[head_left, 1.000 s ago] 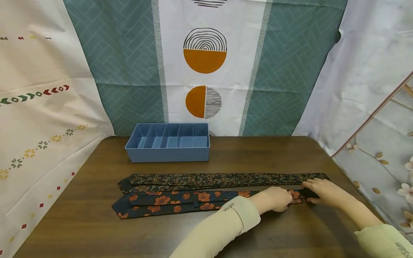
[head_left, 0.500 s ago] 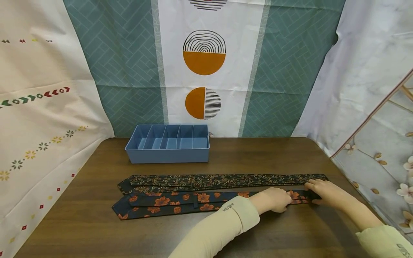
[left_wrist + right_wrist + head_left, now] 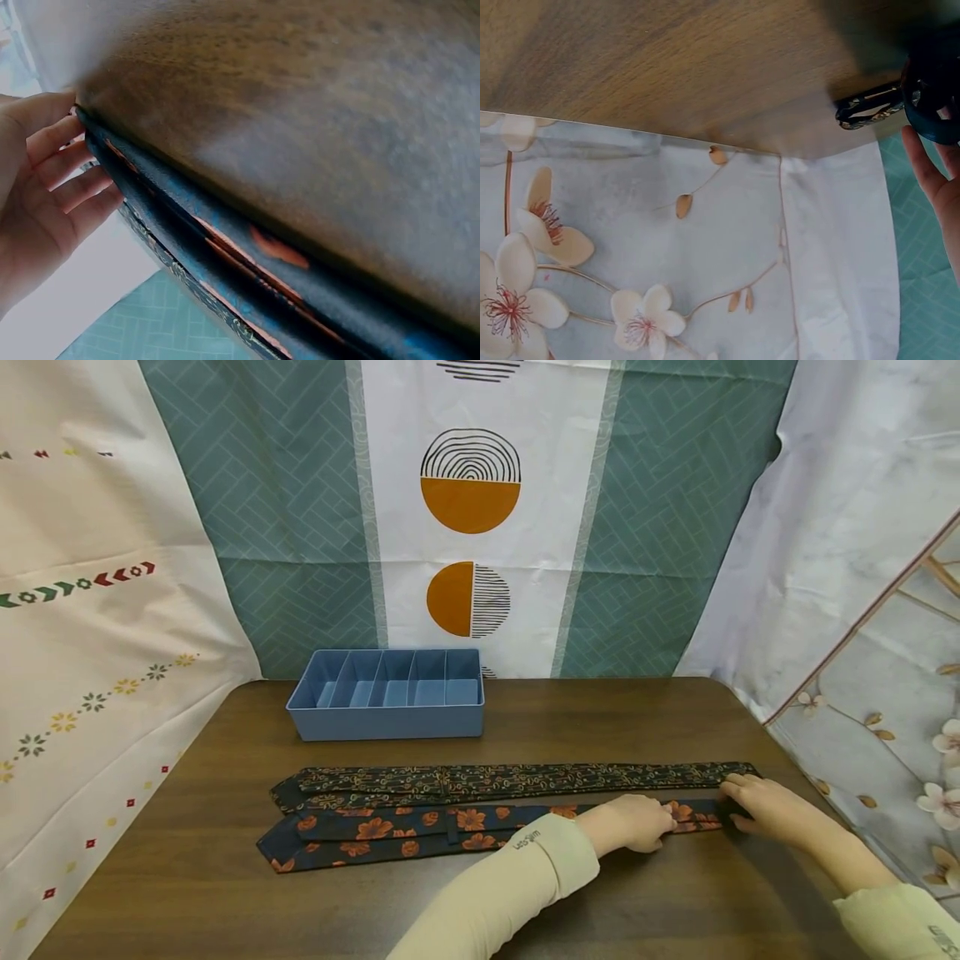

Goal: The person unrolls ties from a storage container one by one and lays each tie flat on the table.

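Observation:
A navy necktie with orange flowers (image 3: 375, 828) lies lengthwise on the wooden table, its wide tip at the left. My left hand (image 3: 637, 822) pinches it right of its middle. In the left wrist view, thumb and fingertips meet the edge of the floral necktie (image 3: 281, 251). My right hand (image 3: 776, 814) holds its right end, which curves up as a dark loop (image 3: 930, 127) in the right wrist view. Just behind, parallel to it, lies a second necktie, black with a gold pattern (image 3: 525, 781); its narrow end reaches beside my right fingers.
A blue box (image 3: 386, 722) with several compartments stands behind the neckties, left of centre. The brown table (image 3: 600, 714) ends at patterned cloths: a green and white curtain (image 3: 652, 527) at the back, and a flowered cloth (image 3: 885, 710) at the right.
My right hand has shifted slightly right along with the end of the floral necktie. My left hand stays at the same place on it. The head view has turned a little.

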Demonstrator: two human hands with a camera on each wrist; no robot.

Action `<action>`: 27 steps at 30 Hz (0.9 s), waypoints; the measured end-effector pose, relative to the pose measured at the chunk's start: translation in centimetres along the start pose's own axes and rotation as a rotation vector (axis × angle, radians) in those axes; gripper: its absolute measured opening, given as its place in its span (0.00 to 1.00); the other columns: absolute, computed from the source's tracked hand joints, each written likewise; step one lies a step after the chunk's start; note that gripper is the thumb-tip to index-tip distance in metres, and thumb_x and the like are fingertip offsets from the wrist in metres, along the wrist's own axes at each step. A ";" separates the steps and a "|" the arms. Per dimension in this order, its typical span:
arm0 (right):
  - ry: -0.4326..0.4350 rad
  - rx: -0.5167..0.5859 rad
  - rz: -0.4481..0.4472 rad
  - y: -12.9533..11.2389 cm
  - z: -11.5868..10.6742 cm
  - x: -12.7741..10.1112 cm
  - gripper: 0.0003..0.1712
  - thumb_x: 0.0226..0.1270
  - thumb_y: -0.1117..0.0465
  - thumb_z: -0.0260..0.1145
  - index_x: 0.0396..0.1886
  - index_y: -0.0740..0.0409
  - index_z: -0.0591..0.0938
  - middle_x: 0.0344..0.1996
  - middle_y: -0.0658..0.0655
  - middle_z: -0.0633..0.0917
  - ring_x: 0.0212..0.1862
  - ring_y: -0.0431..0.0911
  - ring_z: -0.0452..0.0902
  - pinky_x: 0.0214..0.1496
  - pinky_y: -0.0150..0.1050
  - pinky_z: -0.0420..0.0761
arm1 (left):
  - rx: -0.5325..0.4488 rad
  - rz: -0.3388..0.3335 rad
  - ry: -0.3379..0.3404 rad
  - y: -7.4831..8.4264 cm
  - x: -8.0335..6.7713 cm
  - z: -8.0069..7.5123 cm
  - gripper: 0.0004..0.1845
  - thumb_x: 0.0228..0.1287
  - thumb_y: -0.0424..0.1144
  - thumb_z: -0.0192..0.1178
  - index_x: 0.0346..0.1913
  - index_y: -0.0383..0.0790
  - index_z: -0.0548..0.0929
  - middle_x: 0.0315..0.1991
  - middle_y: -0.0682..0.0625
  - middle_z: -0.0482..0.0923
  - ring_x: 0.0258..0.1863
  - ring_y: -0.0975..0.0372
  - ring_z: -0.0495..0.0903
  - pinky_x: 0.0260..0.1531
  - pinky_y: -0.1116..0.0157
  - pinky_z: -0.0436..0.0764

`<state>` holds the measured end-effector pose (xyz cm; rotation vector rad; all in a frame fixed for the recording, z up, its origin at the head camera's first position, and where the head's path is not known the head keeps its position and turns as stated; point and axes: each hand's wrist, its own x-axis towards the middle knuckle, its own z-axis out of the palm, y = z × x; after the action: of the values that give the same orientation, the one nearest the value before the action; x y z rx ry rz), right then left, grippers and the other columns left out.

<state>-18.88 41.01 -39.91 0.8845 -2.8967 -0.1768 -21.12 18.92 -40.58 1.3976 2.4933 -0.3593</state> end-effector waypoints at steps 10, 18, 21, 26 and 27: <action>0.044 -0.018 0.002 0.7 0.3 -0.6 0.20 0.37 0.67 0.78 0.33 0.61 0.79 0.30 0.51 0.78 0.32 0.49 0.77 0.31 0.45 0.79 | 0.010 0.012 0.007 -0.1 0.1 0.3 0.24 0.71 0.51 0.49 0.68 0.65 0.64 0.72 0.65 0.53 0.66 0.74 0.63 0.61 0.78 0.67; 0.195 -0.084 -0.046 1.8 1.2 -1.1 0.21 0.31 0.71 0.78 0.29 0.56 0.79 0.27 0.49 0.76 0.29 0.47 0.73 0.29 0.44 0.75 | 0.020 0.015 0.005 -0.2 -0.1 0.0 0.24 0.71 0.50 0.48 0.68 0.65 0.64 0.72 0.65 0.53 0.67 0.74 0.62 0.62 0.78 0.66; 0.261 -0.107 -0.075 2.3 1.5 -1.3 0.23 0.27 0.71 0.79 0.28 0.56 0.79 0.27 0.51 0.76 0.31 0.50 0.74 0.28 0.46 0.75 | 0.021 0.015 0.001 -0.2 -0.2 -0.1 0.24 0.71 0.50 0.48 0.68 0.65 0.63 0.72 0.65 0.53 0.67 0.74 0.62 0.62 0.78 0.66; 0.293 -0.141 -0.083 2.8 2.0 -1.6 0.26 0.24 0.71 0.78 0.33 0.62 0.81 0.33 0.59 0.79 0.38 0.58 0.76 0.32 0.54 0.76 | 0.019 0.008 -0.008 -0.1 -0.1 -0.1 0.24 0.71 0.51 0.48 0.69 0.65 0.63 0.72 0.65 0.53 0.67 0.74 0.62 0.61 0.78 0.66; 0.294 -0.147 -0.079 2.8 2.1 -1.7 0.27 0.24 0.71 0.78 0.34 0.63 0.81 0.34 0.60 0.79 0.39 0.59 0.76 0.32 0.55 0.76 | 0.021 0.009 -0.007 -0.1 0.0 -0.1 0.24 0.71 0.51 0.48 0.68 0.66 0.63 0.72 0.65 0.53 0.67 0.74 0.62 0.61 0.78 0.66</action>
<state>-19.33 44.46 -41.70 0.9148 -2.5457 -0.2408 -21.21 18.87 -40.46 1.4119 2.4838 -0.3889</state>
